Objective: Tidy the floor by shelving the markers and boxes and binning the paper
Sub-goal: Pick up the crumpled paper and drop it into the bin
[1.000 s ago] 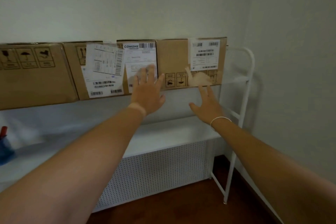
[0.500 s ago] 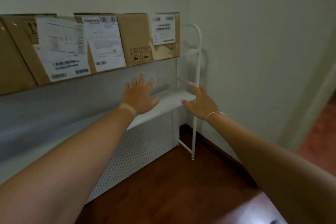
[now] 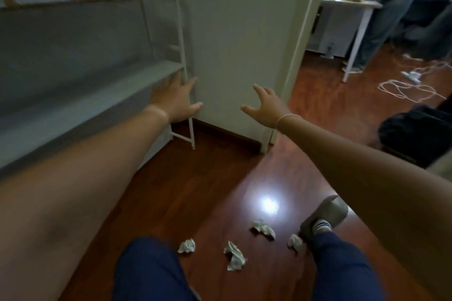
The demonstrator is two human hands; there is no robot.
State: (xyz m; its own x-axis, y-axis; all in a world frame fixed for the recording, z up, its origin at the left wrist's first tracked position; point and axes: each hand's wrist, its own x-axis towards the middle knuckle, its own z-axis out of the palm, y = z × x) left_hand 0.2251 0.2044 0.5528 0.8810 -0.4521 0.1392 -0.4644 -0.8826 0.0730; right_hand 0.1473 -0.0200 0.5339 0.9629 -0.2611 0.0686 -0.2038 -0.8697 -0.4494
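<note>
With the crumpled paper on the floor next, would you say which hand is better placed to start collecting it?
Right, probably. Both hands are empty, but most paper wads lie toward the right hand; the left hand is by the shelf.

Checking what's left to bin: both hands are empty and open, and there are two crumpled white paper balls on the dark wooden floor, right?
Not quite. The head view shows four crumpled white paper balls on the dark wooden floor. The left hand and right hand are indeed empty and open.
</note>
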